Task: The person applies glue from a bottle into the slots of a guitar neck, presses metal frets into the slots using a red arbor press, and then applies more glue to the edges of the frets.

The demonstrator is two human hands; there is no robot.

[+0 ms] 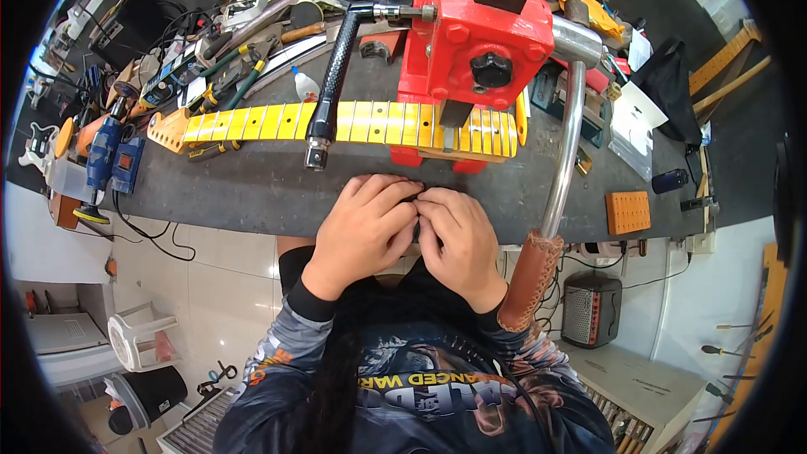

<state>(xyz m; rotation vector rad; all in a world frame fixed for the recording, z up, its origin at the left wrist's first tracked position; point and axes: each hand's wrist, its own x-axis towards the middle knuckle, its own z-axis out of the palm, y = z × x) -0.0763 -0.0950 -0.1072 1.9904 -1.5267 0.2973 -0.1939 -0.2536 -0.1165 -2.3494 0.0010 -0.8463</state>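
My left hand (363, 223) and my right hand (458, 240) meet at the front edge of the bench. Their fingers are curled and the fingertips pressed together; whatever is between them is hidden. Just beyond lies a yellow guitar neck (282, 123) with dark dot inlays and metal frets, lying crosswise on the bench. Its right end sits under the ram of a red arbor press (483, 50). A press handle with a brown leather grip (531, 282) hangs down close to my right forearm. A black ratchet-like handle (334, 76) juts from the press over the neck.
Pliers (244, 76), cables and other tools crowd the back left of the bench. A blue rotary tool (102, 151) stands at the left edge. An orange block with holes (628, 213) lies at the right, near a small dark bottle (670, 181).
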